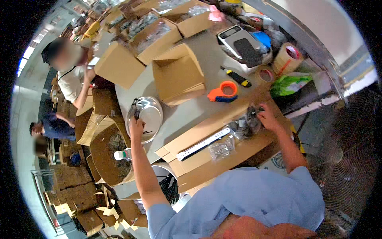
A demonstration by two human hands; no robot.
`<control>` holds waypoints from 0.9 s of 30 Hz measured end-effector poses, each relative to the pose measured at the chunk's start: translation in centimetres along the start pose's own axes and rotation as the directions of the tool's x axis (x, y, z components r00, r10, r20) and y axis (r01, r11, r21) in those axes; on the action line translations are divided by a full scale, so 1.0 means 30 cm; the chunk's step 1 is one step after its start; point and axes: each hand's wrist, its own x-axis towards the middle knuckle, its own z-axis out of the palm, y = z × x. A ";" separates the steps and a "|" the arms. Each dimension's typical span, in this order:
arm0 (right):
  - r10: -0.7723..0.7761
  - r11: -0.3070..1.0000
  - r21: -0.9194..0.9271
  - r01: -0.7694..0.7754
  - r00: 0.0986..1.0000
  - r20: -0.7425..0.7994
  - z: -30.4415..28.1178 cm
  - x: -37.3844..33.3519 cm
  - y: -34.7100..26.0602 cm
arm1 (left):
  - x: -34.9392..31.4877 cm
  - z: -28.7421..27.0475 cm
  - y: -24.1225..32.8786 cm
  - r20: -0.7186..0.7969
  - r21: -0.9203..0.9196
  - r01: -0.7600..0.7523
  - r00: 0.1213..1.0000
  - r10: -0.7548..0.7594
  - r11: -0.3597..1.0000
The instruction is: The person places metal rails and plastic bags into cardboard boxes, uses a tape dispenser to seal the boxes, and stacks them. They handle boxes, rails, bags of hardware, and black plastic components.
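Observation:
My left hand [137,126] is over a round metal bowl [156,112], its fingers closed on thin black pieces [136,107] whose kind is too small to tell. A few thin dark pieces lie in the bowl. At the right end of a long open cardboard box [191,169], my right hand [269,118] curls its fingers at a clear plastic bag of dark parts [252,116]. In the box lie a white slotted metal rail [203,144], a clear bag of small hardware [223,149] and another bag of dark parts [238,128].
Beyond the box are an orange tape dispenser [223,91], a yellow-black cutter [238,78], tape rolls [287,58] and a scale [241,44]. An open carton [179,75] stands behind the bowl. A bottle [122,154] is left of my arm. Another person [71,75] works at far left.

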 end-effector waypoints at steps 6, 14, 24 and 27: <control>0.072 0.989 -0.121 -0.088 0.989 -0.131 -0.064 -0.048 -0.143 | -0.454 0.058 0.151 0.236 -0.455 0.020 0.967 0.098 0.890; -0.042 0.987 -0.155 0.044 0.999 0.015 0.031 -0.089 -0.155 | -0.903 0.359 0.154 0.705 -0.648 0.689 0.704 -0.088 0.325; -0.300 0.497 0.751 -0.435 0.726 0.618 0.176 -0.313 -0.607 | -1.073 0.503 0.232 0.725 -0.664 0.659 0.684 0.086 0.353; -0.159 0.136 0.759 -0.636 0.743 0.651 0.200 -0.351 -0.655 | -1.147 0.525 0.265 0.733 -0.600 0.659 0.680 -0.018 0.453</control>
